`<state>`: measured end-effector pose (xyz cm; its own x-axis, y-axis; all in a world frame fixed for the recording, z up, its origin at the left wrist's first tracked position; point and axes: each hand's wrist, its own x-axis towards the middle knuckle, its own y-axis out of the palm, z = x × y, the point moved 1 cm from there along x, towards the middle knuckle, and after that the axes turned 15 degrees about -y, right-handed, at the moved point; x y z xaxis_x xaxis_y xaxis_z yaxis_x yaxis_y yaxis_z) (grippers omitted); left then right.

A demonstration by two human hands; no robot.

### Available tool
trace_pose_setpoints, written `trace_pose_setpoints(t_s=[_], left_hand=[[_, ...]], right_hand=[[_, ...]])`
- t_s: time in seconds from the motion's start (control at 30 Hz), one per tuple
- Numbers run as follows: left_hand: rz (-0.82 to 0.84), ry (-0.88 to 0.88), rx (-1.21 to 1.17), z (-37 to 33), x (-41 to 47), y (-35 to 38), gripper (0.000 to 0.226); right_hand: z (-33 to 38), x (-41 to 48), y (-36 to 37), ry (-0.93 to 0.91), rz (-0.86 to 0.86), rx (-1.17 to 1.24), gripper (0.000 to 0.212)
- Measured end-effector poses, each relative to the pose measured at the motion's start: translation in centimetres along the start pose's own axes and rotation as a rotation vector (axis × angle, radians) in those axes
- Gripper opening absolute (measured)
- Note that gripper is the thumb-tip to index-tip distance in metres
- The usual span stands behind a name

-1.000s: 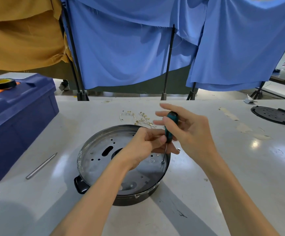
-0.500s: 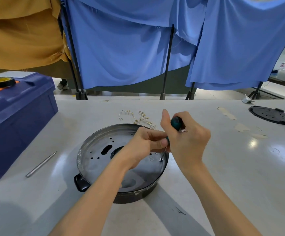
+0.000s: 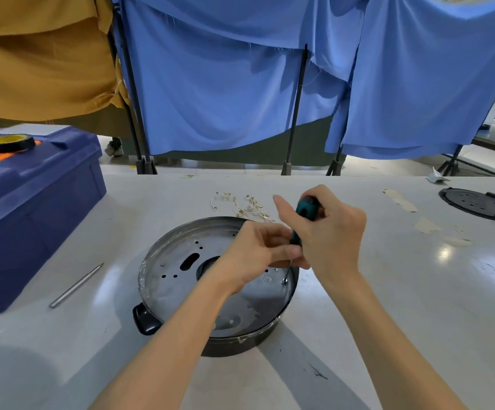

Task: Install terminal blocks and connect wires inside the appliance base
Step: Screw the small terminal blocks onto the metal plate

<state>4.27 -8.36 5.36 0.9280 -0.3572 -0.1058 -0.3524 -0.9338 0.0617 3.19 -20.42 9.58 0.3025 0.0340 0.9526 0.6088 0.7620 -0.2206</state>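
Right hand (image 3: pixel 329 232): now wrapped tight round the screwdriver (image 3: pixel 307 208) handle (fingers were spread a second ago).
Left hand (image 3: pixel 258 250): pinches the shaft, steadying it.
Appliance base (image 3: pixel 181 279): on the worktop (image 3: pixel 388 291), tool tip at a screw (image 3: pixel 284 281) near its right rim.
Meaning: driving is probably under way.

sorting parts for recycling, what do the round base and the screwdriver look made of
The round base looks like bare sheet metal: dull grey sheen, punched holes, soft reflections. Its side lug seems glossy black plastic. The screwdriver has a teal and black handle, probably plastic or rubber; its thin shaft glints like steel.
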Motion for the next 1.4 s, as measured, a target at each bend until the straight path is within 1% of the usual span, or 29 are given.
trace_pose_setpoints(t_s=[0.07, 0.1, 0.17, 0.2, 0.27, 0.3, 0.43, 0.5, 0.6, 0.73, 0.83, 0.9, 0.97, 1.03, 1.1, 1.17, 1.23, 1.27, 1.33, 1.4], left_hand=[[-0.024, -0.014, 0.014, 0.0, -0.1, -0.2, 0.018], [-0.031, -0.014, 0.021, 0.0, -0.2, -0.4, 0.016], [-0.025, -0.021, 0.017, 0.0, -0.4, -0.5, 0.017], [-0.016, -0.029, 0.014, 0.0, -0.4, -0.6, 0.017], [-0.007, -0.04, 0.01, 0.0, -0.2, -0.7, 0.015], [-0.006, -0.041, 0.008, -0.1, -0.2, -0.7, 0.014], [-0.014, -0.004, -0.028, -0.3, -0.2, -0.5, 0.017], [-0.031, 0.023, -0.032, -0.4, -0.2, -0.2, 0.016], [-0.032, 0.038, 0.007, -0.3, -0.1, 0.2, 0.012], [-0.018, 0.018, 0.048, -0.5, 0.1, 0.4, 0.031], [0.006, -0.005, 0.072, -0.5, 0.1, 0.2, 0.032], [0.021, -0.022, 0.048, -0.6, 0.0, 0.1, 0.026], [0.035, -0.019, 0.021, -0.6, -0.1, 0.0, 0.019], [0.057, -0.011, 0.02, -0.5, -0.1, 0.2, 0.02], [0.067, -0.002, 0.032, -0.4, 0.0, 0.3, 0.021], [0.074, 0.003, 0.035, -0.4, 0.0, 0.2, 0.019], [0.091, 0.002, 0.03, -0.5, -0.1, 0.0, 0.017], [0.101, -0.001, 0.033, -0.5, -0.1, -0.1, 0.017], [0.111, -0.005, 0.035, -0.5, -0.1, -0.2, 0.017], [0.11, 0.004, 0.015, -0.4, -0.2, -0.4, 0.016]], right_hand=[[0.2, 0.2, 0.3, 0.012, 0.043, 0.036, 0.033], [0.1, 0.3, 0.2, 0.048, 0.096, 0.108, 0.029], [-0.3, 0.7, -0.2, 0.18, 0.248, 0.334, 0.025], [-0.6, 0.9, -0.6, 0.24, 0.322, 0.469, 0.027], [-1.3, 1.1, -1.1, 0.284, 0.409, 0.667, 0.028], [-1.4, 1.2, -1.3, 0.276, 0.414, 0.692, 0.025], [-1.0, 0.8, -0.7, 0.246, 0.331, 0.547, 0.016], [-0.8, 0.4, -0.2, 0.24, 0.262, 0.471, 0.012], [-0.5, -0.5, 0.3, 0.216, 0.123, 0.358, 0.015], [0.2, -1.8, 0.7, 0.085, -0.097, 0.088, 0.023], [1.0, -2.0, 1.1, 0.073, -0.158, 0.01, 0.025], [0.9, -1.4, 0.7, 0.118, -0.115, 0.066, 0.023], [0.2, -0.3, -0.1, 0.252, 0.009, 0.234, 0.021], [-0.3, 0.6, -0.8, 0.343, 0.131, 0.362, 0.025], [-0.7, 1.0, -1.2, 0.364, 0.211, 0.45, 0.03], [-1.3, 1.0, -1.5, 0.344, 0.324, 0.531, 0.029], [-1.8, 1.3, -2.1, 0.359, 0.454, 0.681, 0.031], [-2.1, 1.5, -2.3, 0.357, 0.491, 0.727, 0.032], [-2.3, 1.8, -2.6, 0.339, 0.492, 0.737, 0.034], [-2.1, 1.6, -2.5, 0.331, 0.439, 0.716, 0.035]])
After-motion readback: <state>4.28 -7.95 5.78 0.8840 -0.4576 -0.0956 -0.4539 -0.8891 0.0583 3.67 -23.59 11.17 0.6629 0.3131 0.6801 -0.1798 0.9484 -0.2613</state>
